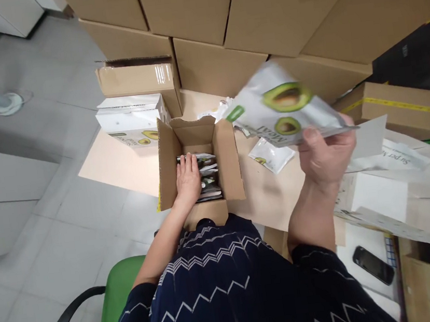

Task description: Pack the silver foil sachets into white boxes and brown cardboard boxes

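An open cardboard box (pixel 228 154) stands in front of me with several white pouches (pixel 209 175) packed upright inside. My left hand (pixel 188 180) lies flat inside the box, fingers stretched against those pouches. My right hand (pixel 326 155) is raised to the right of the box and grips a white pouch printed with avocados (pixel 285 108), held tilted above the table. Another small pouch (pixel 271 155) lies on the table between the box and my right hand.
Stacked brown cartons (pixel 283 11) wall off the back. A white printed carton (pixel 131 120) and an open brown carton (pixel 136 79) sit left of the box. White papers and flat cartons (pixel 384 197) lie at right, with a black phone (pixel 372 265). Green chair (pixel 114 298) below.
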`<state>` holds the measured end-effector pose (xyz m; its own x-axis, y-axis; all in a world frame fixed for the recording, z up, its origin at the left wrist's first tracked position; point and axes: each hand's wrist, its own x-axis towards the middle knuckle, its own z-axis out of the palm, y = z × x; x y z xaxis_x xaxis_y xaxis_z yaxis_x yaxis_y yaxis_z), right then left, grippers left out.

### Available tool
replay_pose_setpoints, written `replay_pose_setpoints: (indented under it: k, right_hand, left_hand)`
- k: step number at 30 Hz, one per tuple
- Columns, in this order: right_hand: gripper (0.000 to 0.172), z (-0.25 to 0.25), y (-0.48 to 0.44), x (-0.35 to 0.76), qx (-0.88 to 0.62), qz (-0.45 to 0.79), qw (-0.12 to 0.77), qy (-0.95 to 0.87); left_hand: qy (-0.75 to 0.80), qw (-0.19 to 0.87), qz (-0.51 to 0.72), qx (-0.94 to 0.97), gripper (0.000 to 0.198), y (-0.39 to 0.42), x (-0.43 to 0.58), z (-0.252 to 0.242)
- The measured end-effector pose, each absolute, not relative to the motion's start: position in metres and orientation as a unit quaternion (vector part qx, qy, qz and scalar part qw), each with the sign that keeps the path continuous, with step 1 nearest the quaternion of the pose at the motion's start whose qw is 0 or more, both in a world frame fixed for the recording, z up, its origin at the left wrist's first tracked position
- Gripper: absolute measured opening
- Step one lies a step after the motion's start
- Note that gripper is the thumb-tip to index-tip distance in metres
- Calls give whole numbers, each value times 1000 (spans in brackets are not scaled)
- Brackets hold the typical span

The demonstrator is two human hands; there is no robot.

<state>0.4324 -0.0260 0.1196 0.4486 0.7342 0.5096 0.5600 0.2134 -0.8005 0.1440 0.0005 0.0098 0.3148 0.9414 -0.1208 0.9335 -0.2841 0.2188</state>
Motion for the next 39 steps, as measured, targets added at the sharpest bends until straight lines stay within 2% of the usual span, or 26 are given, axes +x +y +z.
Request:
replay_pose_setpoints:
  k: [2, 5, 7, 10, 18, 21, 24, 30, 39]
  right_hand:
    - [23, 147, -11, 407, -554, 133, 523, -634]
    - [19, 164, 19, 363, -506, 201, 305, -782]
    - [23, 159, 43, 336, -507, 191, 165, -824]
    - [25, 137, 82, 302, -507, 164, 6, -846]
    - [40, 78, 140, 250, -419, 215, -214, -856]
    - [43, 65, 144, 243, -405, 244, -252, -844]
    - [45, 60, 145, 246, -393, 265, -246, -845]
    - [45, 62, 145, 262, -384, 246, -303, -837]
    - [39, 49, 146, 266, -350, 264, -278, -855]
  left_hand:
    - [583, 121, 16, 803, 62, 0, 144, 10]
    - [583, 116, 13, 804, 62, 0, 144, 10]
    - [583, 114, 15, 804, 62, 0, 144, 9]
    - [585, 118, 15, 802, 61, 0, 144, 9]
    - [585, 126, 25, 801, 62, -1, 143, 7]
    - [585, 127, 18, 801, 62, -1, 143, 7]
    - [583, 131, 16, 802, 64, -1, 143, 7]
    - [584, 140, 26, 799, 65, -1, 143, 7]
    - [593, 125, 26, 795, 66, 2, 148, 12]
